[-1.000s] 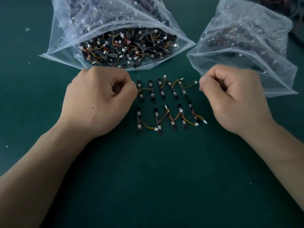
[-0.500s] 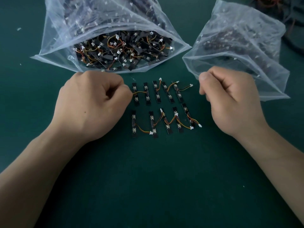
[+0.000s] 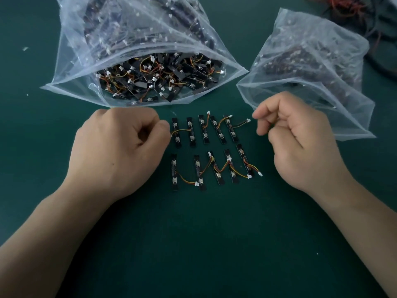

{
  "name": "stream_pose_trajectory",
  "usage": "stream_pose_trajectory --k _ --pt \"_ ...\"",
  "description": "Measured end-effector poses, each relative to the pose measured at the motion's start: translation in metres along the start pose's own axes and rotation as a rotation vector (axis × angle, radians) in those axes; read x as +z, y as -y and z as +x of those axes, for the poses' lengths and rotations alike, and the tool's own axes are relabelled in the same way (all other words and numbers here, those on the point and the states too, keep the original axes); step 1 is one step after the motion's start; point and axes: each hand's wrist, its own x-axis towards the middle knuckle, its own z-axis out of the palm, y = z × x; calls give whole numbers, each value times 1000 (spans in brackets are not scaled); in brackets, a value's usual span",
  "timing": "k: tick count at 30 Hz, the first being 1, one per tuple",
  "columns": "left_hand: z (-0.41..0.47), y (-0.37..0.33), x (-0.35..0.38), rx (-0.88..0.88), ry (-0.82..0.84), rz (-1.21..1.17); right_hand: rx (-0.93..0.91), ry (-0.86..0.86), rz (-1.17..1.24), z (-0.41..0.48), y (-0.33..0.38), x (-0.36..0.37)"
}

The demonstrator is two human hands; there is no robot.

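Several small black circuit strips with orange-yellow wires and white plugs lie in two rows on the green mat (image 3: pixel 193 244): an upper row (image 3: pixel 204 130) and a lower row (image 3: pixel 217 171). My left hand (image 3: pixel 120 151) rests as a curled fist just left of the upper row. A wire end (image 3: pixel 178 131) reaches its thumb, and I cannot tell whether it touches. My right hand (image 3: pixel 300 147) sits right of the rows, fingers curled and holding nothing. Its thumb and forefinger tips are close to a white plug (image 3: pixel 248 120).
A large clear bag (image 3: pixel 71 61), mouth open toward me, holds a heap of the same strips (image 3: pixel 163 78) behind my left hand. A second clear bag (image 3: pixel 322 50) lies behind my right hand. Dark and red cables (image 3: pixel 365 11) are at the far right corner.
My right hand's forefinger and thumb have loosened and come slightly forward toward the plug. My left fist keeps its place. The view has shifted a little.
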Motion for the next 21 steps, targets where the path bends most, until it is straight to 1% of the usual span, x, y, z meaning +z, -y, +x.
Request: stream_pose_trajectory --k 5,11,13,17,19,21 --pt "-2 4 5 10 -18 64 -35 22 -19 1 2 2" --pt "-3 3 6 25 -22 84 -87 58 -133 0 8 2" --pt "-3 1 6 33 -2 78 -95 80 -107 0 8 1" --pt "-2 -3 4 57 104 60 -116 205 -86 -1 10 -3" --pt "-2 -3 4 59 128 70 -136 197 -91 -1 10 -2" --pt "-3 -2 4 51 106 47 -136 128 -77 -2 8 0"
